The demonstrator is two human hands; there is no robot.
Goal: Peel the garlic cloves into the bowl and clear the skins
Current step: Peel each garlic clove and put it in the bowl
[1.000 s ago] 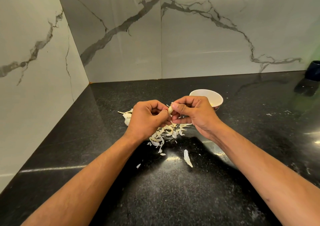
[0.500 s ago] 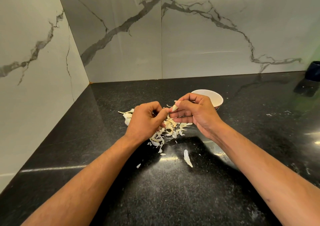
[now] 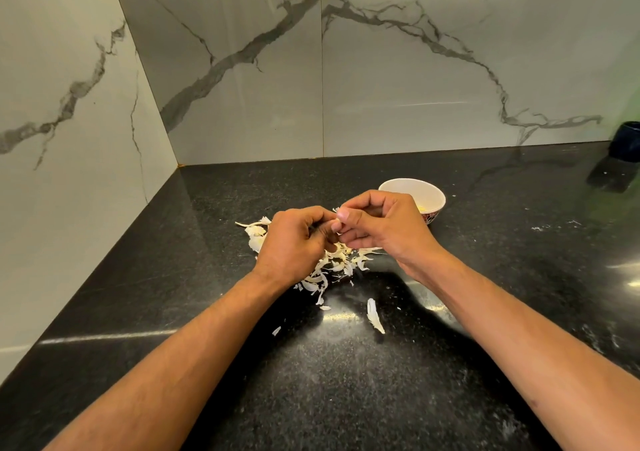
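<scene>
My right hand (image 3: 377, 225) pinches a garlic clove (image 3: 336, 212) between thumb and curled fingers; only a pale sliver of it shows. My left hand (image 3: 294, 243) is curled close against it, fingertips at the clove, which is mostly hidden. Both hands hover above a heap of white garlic skins (image 3: 332, 267) on the black counter. A small white bowl (image 3: 433, 194) with a patterned outside stands just behind my right hand, with something yellowish inside.
Loose skin flakes (image 3: 374, 315) lie nearer to me on the black granite counter (image 3: 346, 381). Marble walls close the left side and the back. A dark blue cup (image 3: 627, 139) stands at the far right by the wall.
My hands drew apart for a moment, then came together again at the clove. The clove is now more hidden between the fingers. The bowl and skins have not moved.
</scene>
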